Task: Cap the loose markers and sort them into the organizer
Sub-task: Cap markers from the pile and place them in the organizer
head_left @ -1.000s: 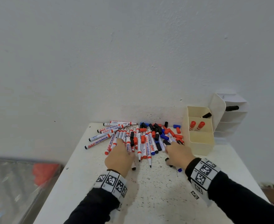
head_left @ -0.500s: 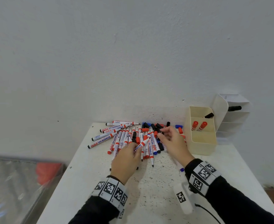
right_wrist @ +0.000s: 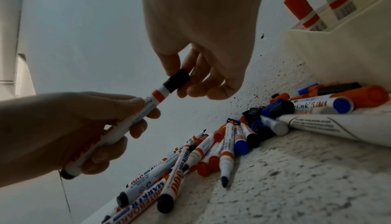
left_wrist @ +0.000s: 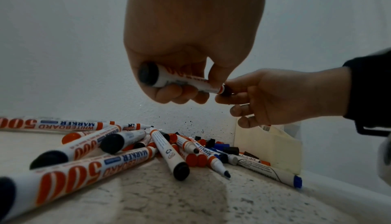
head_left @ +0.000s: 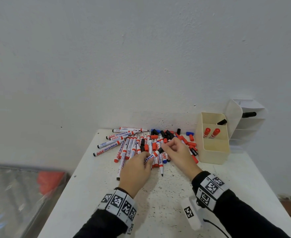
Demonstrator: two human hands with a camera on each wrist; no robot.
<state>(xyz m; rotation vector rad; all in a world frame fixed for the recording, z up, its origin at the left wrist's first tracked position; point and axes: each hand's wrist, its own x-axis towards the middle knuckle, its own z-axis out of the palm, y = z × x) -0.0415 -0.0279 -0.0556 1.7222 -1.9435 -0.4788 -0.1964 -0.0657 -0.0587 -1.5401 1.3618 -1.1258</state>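
Observation:
Above the table my left hand (head_left: 138,166) grips a white whiteboard marker (head_left: 152,156) with a black end plug (left_wrist: 148,74). My right hand (head_left: 174,150) pinches a black cap (head_left: 160,150) that sits on the marker's tip (right_wrist: 177,79). Both hands meet over a pile of loose markers and caps (head_left: 141,143) in red, black and blue. A cream organizer (head_left: 213,152) stands to the right of the pile. Two red-capped markers (head_left: 211,133) stand in its middle compartment and a black-capped one (head_left: 221,122) in the back one.
A white tiered holder (head_left: 247,124) with one black marker (head_left: 249,114) stands behind the organizer against the wall. The speckled white table (head_left: 167,203) ends at a left edge, with a grey surface and something red (head_left: 49,181) lower down beyond it.
My left hand lifted one marker out of the pile. My right hand came back from the far caps with a black cap and brought it onto the marker's tip.

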